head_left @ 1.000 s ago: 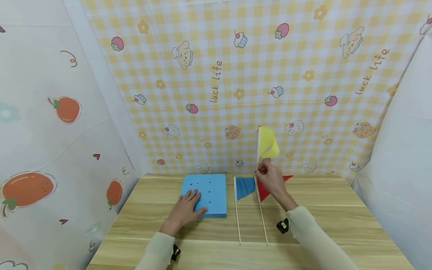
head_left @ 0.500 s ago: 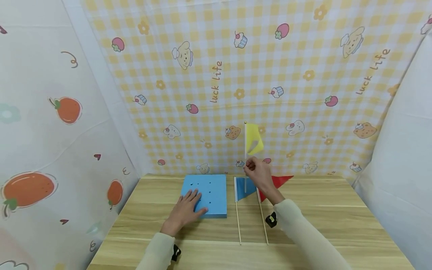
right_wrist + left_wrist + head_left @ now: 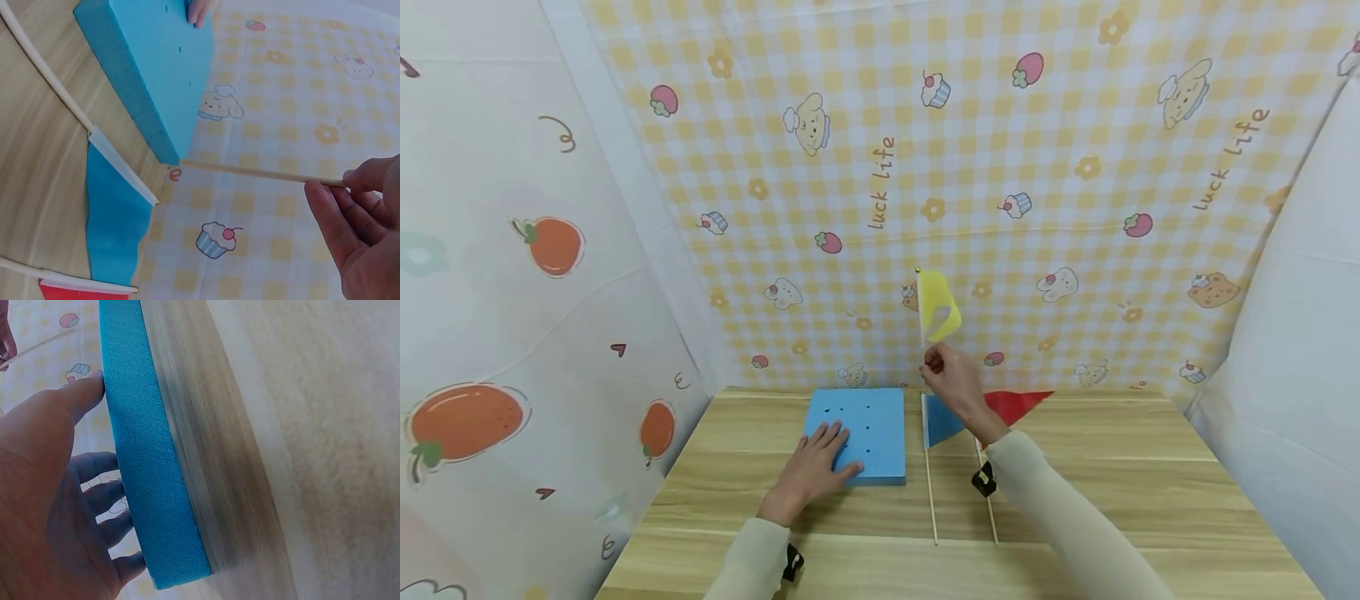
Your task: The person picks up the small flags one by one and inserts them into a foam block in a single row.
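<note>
My left hand (image 3: pixel 812 467) lies with spread fingers on a blue foam board (image 3: pixel 886 417) that has several small holes in its top. In the left wrist view, the fingertips (image 3: pixel 128 565) rest along the upper edge of the board. Between thumb and fingers, my right hand (image 3: pixel 955 379) pinches the stick (image 3: pixel 250 172) of a small yellow flag (image 3: pixel 931 292). The flag stands upright in the air, just right of the board, its cloth above the hand. In the right wrist view, the stick's lower end overlaps the board's corner.
A blue flag (image 3: pixel 942 423) lies on the wooden table (image 3: pixel 1097 483) right of the board, its stick toward me. Beside it is a red triangular flag (image 3: pixel 1018 406), partly hidden by my right arm. A checked cloth (image 3: pixel 850 183) hangs behind the table.
My right hand has carried the yellow flag leftward, from above the red flag to near the board's right side. The left hand has stayed in place on the board.
</note>
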Demonstrator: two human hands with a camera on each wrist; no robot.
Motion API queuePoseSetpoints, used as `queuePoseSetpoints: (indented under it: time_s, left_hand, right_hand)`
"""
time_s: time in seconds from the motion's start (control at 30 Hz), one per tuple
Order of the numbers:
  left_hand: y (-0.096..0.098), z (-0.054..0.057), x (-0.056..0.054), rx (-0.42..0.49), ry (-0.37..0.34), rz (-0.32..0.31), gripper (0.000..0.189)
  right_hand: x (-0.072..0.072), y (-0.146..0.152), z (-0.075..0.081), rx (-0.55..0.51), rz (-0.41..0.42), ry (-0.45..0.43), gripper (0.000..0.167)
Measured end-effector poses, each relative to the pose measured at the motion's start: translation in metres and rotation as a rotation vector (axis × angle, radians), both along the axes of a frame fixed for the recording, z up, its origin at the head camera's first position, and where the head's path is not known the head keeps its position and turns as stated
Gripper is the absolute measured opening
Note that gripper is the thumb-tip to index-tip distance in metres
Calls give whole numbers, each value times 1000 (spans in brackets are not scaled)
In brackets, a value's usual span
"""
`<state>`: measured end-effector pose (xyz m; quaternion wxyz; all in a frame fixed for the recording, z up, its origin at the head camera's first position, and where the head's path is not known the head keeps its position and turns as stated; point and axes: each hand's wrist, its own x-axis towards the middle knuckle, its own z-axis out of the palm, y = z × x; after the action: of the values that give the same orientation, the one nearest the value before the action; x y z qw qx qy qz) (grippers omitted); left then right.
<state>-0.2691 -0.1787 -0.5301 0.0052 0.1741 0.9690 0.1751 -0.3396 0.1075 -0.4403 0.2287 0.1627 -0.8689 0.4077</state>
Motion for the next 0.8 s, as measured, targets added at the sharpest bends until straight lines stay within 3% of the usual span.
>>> queuePoseSetpoints:
  time_s: [0.8]
  left_hand:
    - [-2,-6,0,5,4,7,77]
  right_hand:
    - [-19,-40,0,-9,55,-23,5]
